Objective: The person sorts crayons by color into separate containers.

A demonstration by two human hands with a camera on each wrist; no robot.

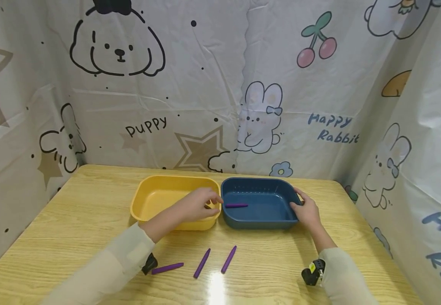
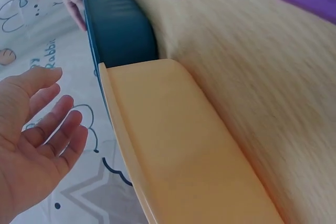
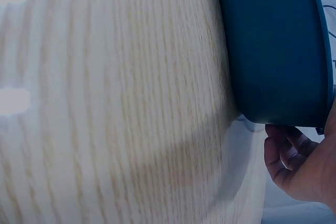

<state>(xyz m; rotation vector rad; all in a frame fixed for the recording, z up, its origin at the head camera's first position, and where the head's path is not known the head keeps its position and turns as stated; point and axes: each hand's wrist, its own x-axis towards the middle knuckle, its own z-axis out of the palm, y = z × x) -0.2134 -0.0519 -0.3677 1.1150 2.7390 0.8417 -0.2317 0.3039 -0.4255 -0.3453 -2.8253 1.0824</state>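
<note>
My left hand [image 1: 199, 204] hovers over the right end of the yellow bin [image 1: 138, 202], beside the rim of the blue bin [image 1: 260, 223]. Its fingers are loosely bent and apart, with nothing between them, as the left wrist view also shows. A purple crayon [image 1: 236, 205] lies inside the blue bin at its left end. At the other end, my right hand [image 1: 307, 211] grips the blue bin's right wall, thumb at the rim and fingers along the outside. In the right wrist view, the fingertips [image 3: 272, 148] are curled against the bin's end.
Three more purple crayons lie on the table in front of the bins: a left one [image 1: 168, 268], a middle one [image 1: 202, 263] and a right one [image 1: 229, 259]. The bins stand side by side near the table's back edge. A printed curtain [image 1: 205, 84] surrounds the table.
</note>
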